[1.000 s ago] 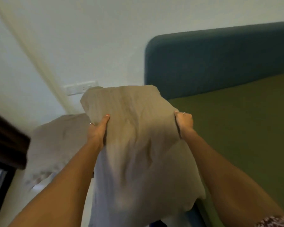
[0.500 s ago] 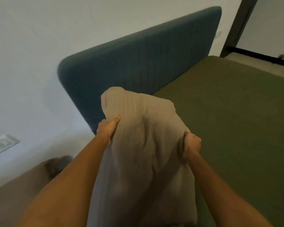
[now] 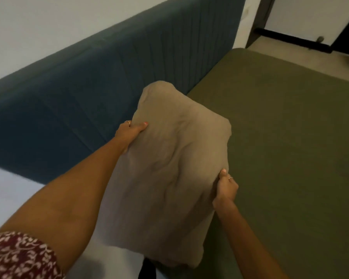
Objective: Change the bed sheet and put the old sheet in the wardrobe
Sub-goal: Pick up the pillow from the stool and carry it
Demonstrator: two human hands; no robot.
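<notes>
A beige pillow (image 3: 169, 174) in a wrinkled case hangs in the air over the near edge of the bed. My left hand (image 3: 129, 132) grips its left side, thumb on top. My right hand (image 3: 226, 188) grips its right edge lower down. An olive green sheet (image 3: 286, 137) covers the mattress smoothly to the right. Both forearms reach in from the bottom of the view.
A dark blue padded headboard (image 3: 89, 87) runs along the white wall behind the bed. A dark door frame (image 3: 262, 19) and pale floor lie beyond the bed's far corner. A white surface (image 3: 8, 194) shows at the lower left.
The view has swung right, from the wall socket and a second pillow toward the bed. The pillow has moved with my hands toward the headboard and over the green sheet.
</notes>
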